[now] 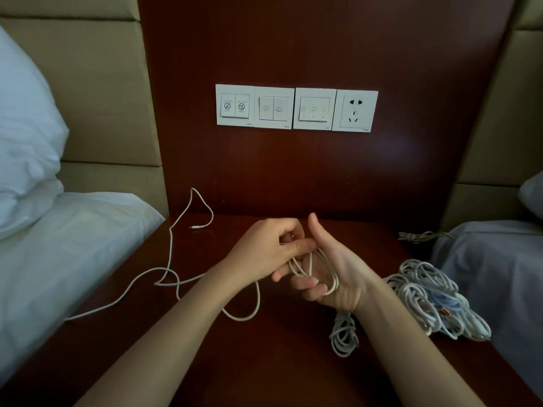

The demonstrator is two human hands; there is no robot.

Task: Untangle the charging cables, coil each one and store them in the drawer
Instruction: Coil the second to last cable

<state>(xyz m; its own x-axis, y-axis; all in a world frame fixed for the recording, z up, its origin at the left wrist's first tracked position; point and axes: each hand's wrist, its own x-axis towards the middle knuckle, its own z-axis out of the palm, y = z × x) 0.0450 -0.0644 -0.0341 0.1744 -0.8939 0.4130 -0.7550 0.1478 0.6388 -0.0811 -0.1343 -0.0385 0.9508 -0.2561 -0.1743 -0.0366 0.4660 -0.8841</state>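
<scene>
Coiling white cable [294, 268] round right hand [332, 268], curled over the loops; pinching the strand with left hand [264, 248]. Trailing leftward across desk [264, 362] toward bed [58, 259], nearer left hand; tangled heap [426, 292] beside right wrist.

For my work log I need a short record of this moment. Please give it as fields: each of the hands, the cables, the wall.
left hand: pinches the white cable
right hand: palm up, cable loops around its fingers
loose tail: on the nightstand, left side; plug end near the back
cable pile: tangled, right of the right wrist
small coil: below the right wrist
wall: switch plates, socket with nothing plugged in
drawer: not in view
</scene>
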